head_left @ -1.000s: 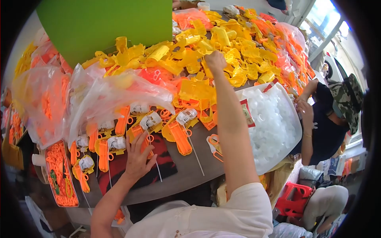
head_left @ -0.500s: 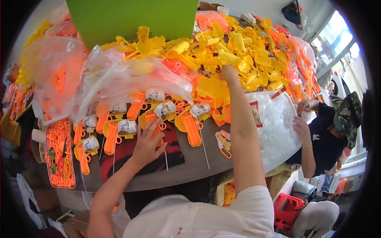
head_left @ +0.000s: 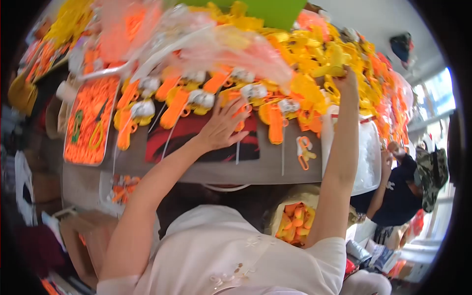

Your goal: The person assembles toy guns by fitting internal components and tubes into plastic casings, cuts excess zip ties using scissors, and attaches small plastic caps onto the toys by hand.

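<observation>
My left hand rests with spread fingers over an orange-and-yellow pistol-shaped plastic assembly with a white unit in it. Similar half-built assemblies lie in a row on both sides, several with thin white strips hanging toward me. On the right, my right arm reaches out to the heap of yellow plastic shells. There my right hand grips a yellow plastic shell; its fingertips are partly hidden.
At left, a tray holds orange rings, yellow-handled scissors and green snips. Clear bags cover the back. Right stand a white tray and a co-worker. Below is an open sack of orange parts.
The view has tilted down and turned, so the table sits higher. My right hand now grips a yellow shell at the heap. My left hand stays over the same assembly.
</observation>
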### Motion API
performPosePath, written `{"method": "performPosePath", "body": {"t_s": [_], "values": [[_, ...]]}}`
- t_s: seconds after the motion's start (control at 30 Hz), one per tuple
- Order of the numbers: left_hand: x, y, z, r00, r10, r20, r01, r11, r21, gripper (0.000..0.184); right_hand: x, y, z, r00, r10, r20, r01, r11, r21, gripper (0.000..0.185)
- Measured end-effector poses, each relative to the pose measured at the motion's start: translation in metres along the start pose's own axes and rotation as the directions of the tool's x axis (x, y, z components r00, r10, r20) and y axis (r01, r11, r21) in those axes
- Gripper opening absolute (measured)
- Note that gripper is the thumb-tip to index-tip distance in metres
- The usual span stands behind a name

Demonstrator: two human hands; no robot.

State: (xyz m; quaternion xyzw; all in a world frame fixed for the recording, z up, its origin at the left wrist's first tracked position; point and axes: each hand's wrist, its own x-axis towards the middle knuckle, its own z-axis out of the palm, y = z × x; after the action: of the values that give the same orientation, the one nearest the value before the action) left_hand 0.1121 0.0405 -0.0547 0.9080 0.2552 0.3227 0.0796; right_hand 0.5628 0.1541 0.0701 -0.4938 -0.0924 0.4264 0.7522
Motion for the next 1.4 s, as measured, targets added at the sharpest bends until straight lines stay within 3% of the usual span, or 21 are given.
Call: {"method": "performPosePath", "body": {"t_s": [0.03, 0.07, 0.13, 0.17, 0.2, 0.3, 0.4, 0.53, 0.6, 0.67, 0.73, 0.83, 0.93, 0.97, 1.07, 1.13, 1.17, 1.27, 1.3, 1.33, 1.4], "values": [[0.001, 0.001, -0.005, 0.998, 0.008, -0.059, -0.006, 1.000, 0.020, 0.053, -0.031, 0.008, 0.005, 0.990, -0.136, 0.033, 0.138, 0.989, -0.057, 0.036], [0.002, 0.006, -0.011, 0.992, 0.023, -0.121, -0.018, 0.999, 0.041, 0.056, -0.051, 0.025, -0.004, 0.873, -0.397, 0.284, 0.486, 0.755, -0.439, 0.036], [0.000, 0.024, -0.013, 0.937, -0.064, -0.343, -0.001, 0.983, -0.186, 0.065, -0.137, 0.048, 0.007, 0.800, -0.396, 0.451, 0.571, 0.731, -0.373, 0.035], [-0.001, 0.033, -0.015, 0.890, -0.121, -0.440, -0.016, 0.955, -0.295, 0.070, -0.213, 0.063, 0.036, 0.913, -0.209, 0.352, 0.234, 0.972, -0.031, 0.034], [-0.002, 0.046, -0.021, 0.882, -0.122, -0.455, -0.026, 0.952, -0.306, 0.073, -0.251, 0.083, 0.038, 0.900, -0.143, 0.413, 0.157, 0.988, -0.001, 0.034], [0.002, 0.081, -0.052, 0.843, -0.129, -0.522, -0.027, 0.959, -0.280, 0.072, -0.328, 0.127, 0.031, 0.814, 0.151, 0.560, -0.206, 0.978, 0.037, 0.038], [-0.024, 0.064, -0.061, 0.934, -0.190, -0.302, 0.099, 0.951, -0.291, 0.060, -0.341, 0.163, 0.019, 0.673, 0.254, 0.695, -0.494, 0.853, 0.166, 0.041], [-0.061, 0.054, -0.084, 0.864, -0.285, -0.416, 0.165, 0.939, -0.301, 0.049, -0.352, 0.195, 0.003, 0.633, 0.357, 0.687, -0.507, 0.862, 0.019, 0.040], [-0.083, 0.054, -0.101, 0.735, -0.579, -0.352, 0.371, 0.779, -0.506, 0.043, -0.360, 0.198, -0.004, 0.587, 0.423, 0.690, -0.498, 0.861, -0.104, 0.040], [-0.103, 0.053, -0.116, 0.564, -0.824, -0.053, 0.329, 0.283, -0.901, 0.043, -0.361, 0.199, -0.017, 0.765, 0.266, 0.586, -0.131, 0.956, -0.262, 0.035], [-0.122, 0.049, -0.116, 0.543, -0.839, 0.045, 0.379, 0.197, -0.904, 0.048, -0.336, 0.200, -0.048, 0.839, 0.043, 0.542, 0.238, 0.867, -0.437, 0.032], [-0.132, 0.044, -0.105, 0.529, -0.839, 0.127, 0.518, 0.201, -0.832, 0.052, -0.303, 0.191, -0.088, 0.879, -0.270, 0.394, 0.477, 0.546, -0.689, 0.028], [-0.134, 0.037, -0.083, 0.734, -0.595, -0.326, 0.587, 0.798, -0.135, 0.056, -0.259, 0.180, -0.113, 0.762, -0.523, 0.382, 0.542, 0.191, -0.818, 0.028], [-0.130, 0.046, -0.081, 0.659, -0.709, -0.251, 0.680, 0.704, -0.204, 0.059, -0.251, 0.181, -0.118, 0.699, -0.593, 0.400, 0.546, 0.081, -0.834, 0.029], [-0.116, 0.057, -0.086, 0.723, -0.630, -0.283, 0.667, 0.744, 0.047, 0.062, -0.280, 0.170, -0.090, 0.501, -0.625, 0.599, 0.309, -0.517, -0.798, 0.037], [-0.118, 0.061, -0.094, 0.704, -0.625, -0.338, 0.685, 0.723, 0.091, 0.065, -0.282, 0.169, -0.085, 0.233, -0.632, 0.739, 0.549, -0.541, -0.637, 0.042], [-0.126, 0.062, -0.094, 0.707, -0.570, -0.418, 0.662, 0.742, 0.108, 0.066, -0.308, 0.180, -0.064, 0.539, -0.657, 0.528, 0.562, -0.187, -0.806, 0.038], [-0.170, 0.077, -0.095, 0.651, -0.504, -0.568, 0.535, 0.835, -0.128, 0.047, -0.351, 0.225, -0.028, 0.479, -0.468, 0.743, 0.821, -0.062, -0.568, 0.030], [-0.195, 0.080, -0.088, 0.632, -0.462, -0.622, 0.541, 0.838, -0.072, 0.043, -0.358, 0.241, -0.018, 0.315, -0.456, 0.832, 0.893, -0.154, -0.423, 0.027], [-0.225, 0.080, -0.078, 0.615, -0.413, -0.671, 0.544, 0.839, -0.018, 0.040, -0.368, 0.255, -0.010, 0.294, -0.446, 0.845, 0.911, -0.137, -0.389, 0.028], [-0.278, 0.076, -0.075, 0.485, -0.547, -0.683, 0.708, 0.703, -0.061, 0.025, -0.374, 0.275, -0.003, 0.394, -0.380, 0.837, 0.884, -0.091, -0.458, 0.027]]}}
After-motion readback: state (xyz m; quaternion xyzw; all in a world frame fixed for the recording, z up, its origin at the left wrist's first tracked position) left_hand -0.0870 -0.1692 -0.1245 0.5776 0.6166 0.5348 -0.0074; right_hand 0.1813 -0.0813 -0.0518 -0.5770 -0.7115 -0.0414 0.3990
